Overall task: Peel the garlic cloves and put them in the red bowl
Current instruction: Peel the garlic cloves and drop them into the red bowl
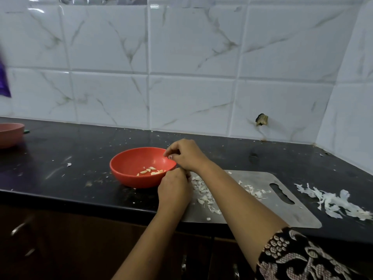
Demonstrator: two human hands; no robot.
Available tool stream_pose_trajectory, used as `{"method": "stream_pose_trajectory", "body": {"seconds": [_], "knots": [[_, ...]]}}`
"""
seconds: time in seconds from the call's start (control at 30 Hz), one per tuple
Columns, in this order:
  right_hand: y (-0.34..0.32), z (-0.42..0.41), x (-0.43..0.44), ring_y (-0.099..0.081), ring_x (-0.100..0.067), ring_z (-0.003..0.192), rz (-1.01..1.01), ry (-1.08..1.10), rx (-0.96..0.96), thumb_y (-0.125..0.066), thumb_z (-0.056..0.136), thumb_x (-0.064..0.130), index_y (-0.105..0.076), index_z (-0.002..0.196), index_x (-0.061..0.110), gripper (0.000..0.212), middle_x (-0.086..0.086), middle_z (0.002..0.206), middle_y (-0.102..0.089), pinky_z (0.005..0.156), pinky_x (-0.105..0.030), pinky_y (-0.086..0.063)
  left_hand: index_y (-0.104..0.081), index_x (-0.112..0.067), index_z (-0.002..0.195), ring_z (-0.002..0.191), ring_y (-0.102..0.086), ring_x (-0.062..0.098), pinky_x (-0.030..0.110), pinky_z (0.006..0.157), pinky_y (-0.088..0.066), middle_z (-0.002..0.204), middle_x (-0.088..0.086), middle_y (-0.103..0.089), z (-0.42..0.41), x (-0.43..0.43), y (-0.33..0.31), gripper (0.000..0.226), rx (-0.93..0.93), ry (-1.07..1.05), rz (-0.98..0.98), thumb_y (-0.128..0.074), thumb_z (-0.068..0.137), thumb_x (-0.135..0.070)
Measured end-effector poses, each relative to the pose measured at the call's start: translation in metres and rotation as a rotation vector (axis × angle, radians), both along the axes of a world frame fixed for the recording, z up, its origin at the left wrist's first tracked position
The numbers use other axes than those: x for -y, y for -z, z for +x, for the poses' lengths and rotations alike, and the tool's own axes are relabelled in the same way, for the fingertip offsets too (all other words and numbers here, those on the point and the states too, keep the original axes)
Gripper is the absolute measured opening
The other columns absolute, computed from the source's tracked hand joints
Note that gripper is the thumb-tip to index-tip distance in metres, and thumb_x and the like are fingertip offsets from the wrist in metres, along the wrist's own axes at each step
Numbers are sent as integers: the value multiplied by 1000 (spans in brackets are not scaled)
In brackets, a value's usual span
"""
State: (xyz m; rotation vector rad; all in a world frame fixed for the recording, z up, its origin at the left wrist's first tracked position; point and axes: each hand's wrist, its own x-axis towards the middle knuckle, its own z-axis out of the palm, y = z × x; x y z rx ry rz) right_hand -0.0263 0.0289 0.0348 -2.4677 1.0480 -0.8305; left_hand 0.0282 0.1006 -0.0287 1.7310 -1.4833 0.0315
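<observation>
While peeled cloves (152, 171) lie in the red bowl (129, 179), right hand (186, 156) and left hand (174, 188) curl, grips unclear.

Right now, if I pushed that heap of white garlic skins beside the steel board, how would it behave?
The garlic skins look thin, curled and papery, so probably light and floppy. They lie as loose separate strips, so they would likely scatter rather than slide as one heap.

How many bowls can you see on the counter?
2. The red bowl sits in the middle of the counter, with peeled garlic cloves inside. A pink bowl sits at the far left, partly cut off by the picture's edge; others could be out of view.
</observation>
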Motion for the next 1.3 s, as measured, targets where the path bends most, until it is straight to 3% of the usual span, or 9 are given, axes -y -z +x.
{"method": "stream_pose_trajectory", "body": {"seconds": [0.17, 0.4, 0.57, 0.7, 0.77, 1.0, 1.1, 1.2, 1.3], "knots": [[-1, -9, 3, -60, -5, 87, -34, 30, 45, -60, 88, -1, -77, 93, 11, 21, -2, 99, -73, 76, -13, -42, -65, -15, 98, 87, -64, 24, 30, 63, -41, 92, 3, -69, 0, -1, 0, 14, 0, 14, -2, -56, 93, -25], [-13, -97, 5, -60, 4, 63, 89, 162, 328, -57, 96, 7, -71, 100, 13, 16, 3, 78, -69, 58, -8, -45, -70, -22, 96, 87, -64, 23, 31, 72, -51, 92, 1, -70, -2, -2, -3, 21, 41, 50, 49, -58, 92, -40], [7, -167, -10, -62, -6, 69, 133, 324, 206, -68, 89, 10, -74, 92, 16, 9, -4, 83, -71, 64, -14, -47, -70, -25, 92, 79, -66, 10, 24, 69, -51, 92, -10, -71, -4, -2, -3, 6, 88, 142, 69, -67, 87, -28], [20, -183, -24, -65, -3, 82, 242, 313, -142, -68, 89, 17, -75, 98, 21, 12, 8, 94, -70, 69, -15, -46, -72, -21, 93, 68, -64, 6, 30, 71, -56, 86, -7, -72, -5, 0, -4, 11, 43, 259, 85, -64, 88, -16], [26, -183, -29, -66, -1, 83, 242, 318, -252, -69, 89, 21, -75, 99, 27, 12, 10, 95, -72, 74, -17, -48, -73, -19, 93, 64, -60, 3, 25, 70, -54, 83, -6, -71, -5, 0, -5, 11, 45, 273, 86, -62, 90, -16], [39, -163, -38, -59, 2, 63, 87, 322, -101, -67, 90, 12, -76, 95, 16, 11, 2, 83, -72, 53, -4, -40, -75, -19, 87, 65, -59, 3, 23, 73, -50, 76, -8, -70, -19, 3, -13, 16, 6, 363, 99, -64, 91, -30], [32, -170, -39, -64, -6, 67, 107, 329, 14, -64, 93, 15, -75, 90, 18, 12, 3, 80, -71, 58, -12, -48, -73, -20, 89, 79, -65, 6, 31, 81, -55, 85, -7, -72, -17, 6, -10, 10, -100, 339, 42, -73, 83, -29], [31, -186, -37, -61, -8, 66, 120, 372, -30, -56, 97, 19, -74, 93, 23, 18, 13, 76, -69, 61, -16, -46, -60, -26, 125, 123, -51, 17, 37, 105, -40, 127, -2, -62, -13, 13, -4, 35, 46, 252, 85, -61, 92, -36], [41, -199, -31, -63, -15, 105, 116, 467, -59, -47, 101, 34, -67, 119, 18, 31, 0, 115, -69, 90, -26, -47, -27, -21, 150, 145, -20, 27, 45, 117, -18, 156, 6, -29, -16, 15, 2, 61, 266, 182, 403, -28, 99, -54]]}}
